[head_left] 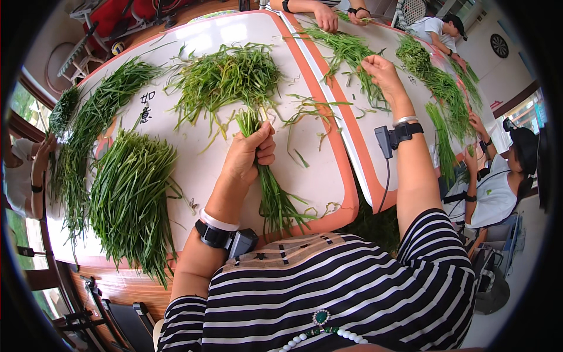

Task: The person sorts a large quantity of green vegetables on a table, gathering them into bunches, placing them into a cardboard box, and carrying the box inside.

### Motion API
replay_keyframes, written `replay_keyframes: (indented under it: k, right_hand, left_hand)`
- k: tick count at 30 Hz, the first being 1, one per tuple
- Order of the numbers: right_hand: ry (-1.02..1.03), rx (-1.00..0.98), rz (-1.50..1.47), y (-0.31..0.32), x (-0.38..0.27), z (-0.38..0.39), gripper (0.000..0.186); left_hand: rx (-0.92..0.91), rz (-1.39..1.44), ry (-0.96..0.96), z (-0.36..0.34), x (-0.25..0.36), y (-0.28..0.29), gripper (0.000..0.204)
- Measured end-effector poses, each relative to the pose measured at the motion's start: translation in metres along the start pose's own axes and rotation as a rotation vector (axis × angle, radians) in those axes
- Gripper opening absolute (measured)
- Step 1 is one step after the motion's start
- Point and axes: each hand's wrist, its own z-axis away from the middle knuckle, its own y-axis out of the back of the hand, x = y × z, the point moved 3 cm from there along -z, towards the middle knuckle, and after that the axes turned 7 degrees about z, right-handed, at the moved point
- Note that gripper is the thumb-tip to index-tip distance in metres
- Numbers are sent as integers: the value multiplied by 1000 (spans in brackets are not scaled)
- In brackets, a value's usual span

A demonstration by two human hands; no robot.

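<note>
My left hand (249, 152) is closed around a bunch of long green garlic chives (272, 196), whose leaves fan out toward my body and whose pale cut ends stick up past my thumb. My right hand (384, 76) is raised over the neighbouring table on the right. Its fingers are pinched together, and whatever is between them is too small to make out. Just beyond my left hand lies a tangled heap of chives (229, 76). A large, neater bundle of chives (132, 196) rests to the left. Loose yellowish scraps (316, 111) are scattered between my hands.
Two white tables with orange borders (346, 193) meet at a seam right of my left hand. More chives (352, 50) cover the right table. Co-workers' hands (328, 17) work at the far side; other people sit at the left and right. A cable hangs from my right wrist device (385, 141).
</note>
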Motion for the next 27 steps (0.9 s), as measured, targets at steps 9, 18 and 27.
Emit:
replay_keyframes:
  k: [9, 18, 27]
  right_hand:
    - [101, -190, -492, -74, -72, 54, 8]
    - [179, -333, -302, -177, -67, 101, 7]
    - [105, -102, -330, -137, -74, 123, 7]
  left_hand:
    - [-36, -3, -80, 3, -1, -5, 19]
    - [144, 114, -257, -2, 13, 11, 21]
    - [100, 82, -182, 1, 15, 15, 24]
